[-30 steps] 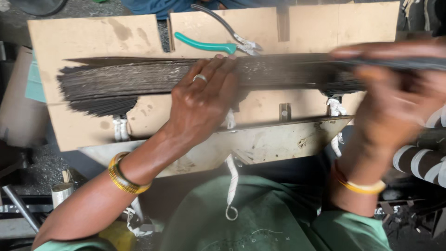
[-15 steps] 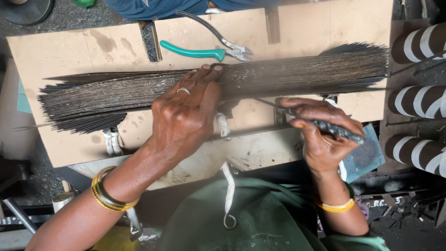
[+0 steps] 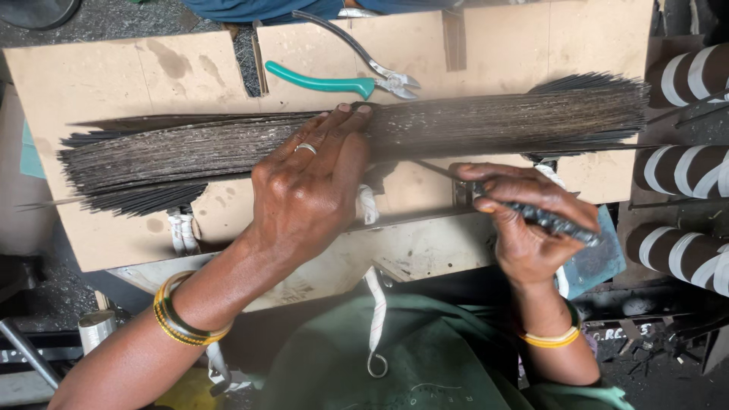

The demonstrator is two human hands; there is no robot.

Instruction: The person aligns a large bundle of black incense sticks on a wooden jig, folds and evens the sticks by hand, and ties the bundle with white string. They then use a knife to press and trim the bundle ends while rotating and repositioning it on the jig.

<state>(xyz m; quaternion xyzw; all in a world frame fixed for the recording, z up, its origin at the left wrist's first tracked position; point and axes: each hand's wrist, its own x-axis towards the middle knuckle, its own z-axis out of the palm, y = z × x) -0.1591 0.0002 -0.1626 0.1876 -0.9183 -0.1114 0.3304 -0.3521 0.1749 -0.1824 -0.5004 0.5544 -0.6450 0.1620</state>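
The left hand (image 3: 311, 190) presses flat, fingers spread, on the bundle of thin dark rods (image 3: 364, 140) lying across the cardboard (image 3: 114, 68). Just right of it, the right hand (image 3: 528, 228) grips a dark tool (image 3: 547, 220). Keeping firm downward pressure should stop rods rolling; pliers (image 3: 342, 82) lie beyond the fingertips

A low bench (image 3: 425, 262) carries everything, its top covered by sheets of tan cardboard (image 3: 114, 76), stained in places. Directly on the cardboard lies a long bundle of thin dark sticks (image 3: 486, 125), stretched from the left edge to the right, its ends fanning out a little. Just behind the bundle lie pliers (image 3: 342, 82) with one green handle, jaws pointing right. White cloth strips (image 3: 182, 231) hang over the bench's near edge, one under the bundle's left part, another near the middle.
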